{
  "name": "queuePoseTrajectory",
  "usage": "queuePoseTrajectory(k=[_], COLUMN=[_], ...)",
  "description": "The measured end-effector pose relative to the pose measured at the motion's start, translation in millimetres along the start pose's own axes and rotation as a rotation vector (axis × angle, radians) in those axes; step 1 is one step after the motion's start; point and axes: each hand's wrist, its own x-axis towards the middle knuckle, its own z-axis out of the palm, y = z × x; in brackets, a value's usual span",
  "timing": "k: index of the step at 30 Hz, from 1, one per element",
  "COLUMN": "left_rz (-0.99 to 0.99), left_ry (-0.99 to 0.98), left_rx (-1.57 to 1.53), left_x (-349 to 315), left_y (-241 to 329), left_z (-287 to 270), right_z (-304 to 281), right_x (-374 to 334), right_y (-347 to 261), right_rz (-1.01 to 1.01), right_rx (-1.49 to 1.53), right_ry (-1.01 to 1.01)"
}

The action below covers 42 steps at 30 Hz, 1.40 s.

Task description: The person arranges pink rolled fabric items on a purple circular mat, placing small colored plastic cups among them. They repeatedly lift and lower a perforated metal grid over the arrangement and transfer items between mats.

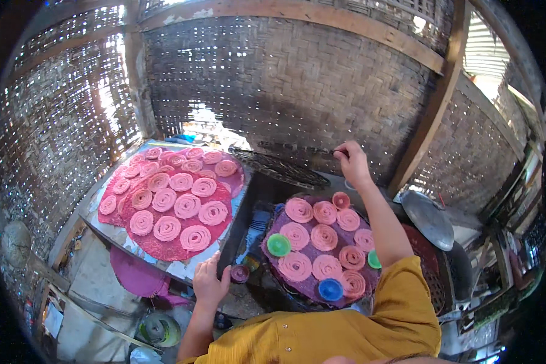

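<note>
My right hand (351, 161) is raised towards the woven wall, its fingers closed at the end of a thin dark strip; what exactly they grip is hard to make out. Just left of it sits a dark woven round piece (282, 168), tilted. Below my right forearm, pink spiral coils (324, 237) lie on a round purple mat (312, 219), with green cups (278, 244) and a blue cup (330, 289) among them. My left hand (208, 280) is open, fingers apart, at the near edge of the left table. Beside it is a small pinkish cup (239, 273).
On the left table (94, 209), more pink coils (187, 205) cover overlapping red-pink round mats (158, 246). A metal lid (428, 219) leans at the right near a wooden post (434, 100). A pink-purple cloth-like piece (138, 274) hangs under the table, above a round container (159, 329).
</note>
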Motion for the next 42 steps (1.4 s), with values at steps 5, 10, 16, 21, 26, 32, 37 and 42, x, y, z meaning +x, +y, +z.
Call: queuePoseTrajectory(k=[5,10,16,21,26,32,37,42], left_rz=[-0.348,-0.697,-0.588,-0.439,-0.392,-0.425,-0.425,-0.451], left_ry=[0.036,-0.175,-0.472,-0.481,-0.321,-0.383,-0.463,-0.466], left_rx=[-0.581,-1.440,-1.395,-1.115,-0.451,-0.340,-0.194,-0.280], left_x=[35.8,107.2,128.9,107.8,97.1,91.3,86.4,81.8], left_y=[24.0,83.3,89.9,61.6,54.9,68.8,60.0,56.5], left_z=[-18.1,-6.4,43.4,75.7,95.2,83.4,91.8,91.5], right_z=[-91.4,-153.3,-162.0,-146.8,-136.5,-130.0,-129.3,-136.3], right_x=[-51.9,-132.7,-220.3,-249.8,-265.9,-274.8,-278.6,-272.4], right_y=[-58.6,-106.5,-109.6,-95.6,-86.2,-83.1,-85.6,-94.3], right_rz=[-0.200,-0.434,-0.322,-0.241,-0.163,-0.139,-0.111,-0.071], right_rx=[-0.006,-0.006,0.070,0.000,-0.046,-0.059,-0.086,-0.095], right_ry=[0.003,0.007,-0.044,-0.138,-0.208,-0.252,-0.303,-0.316])
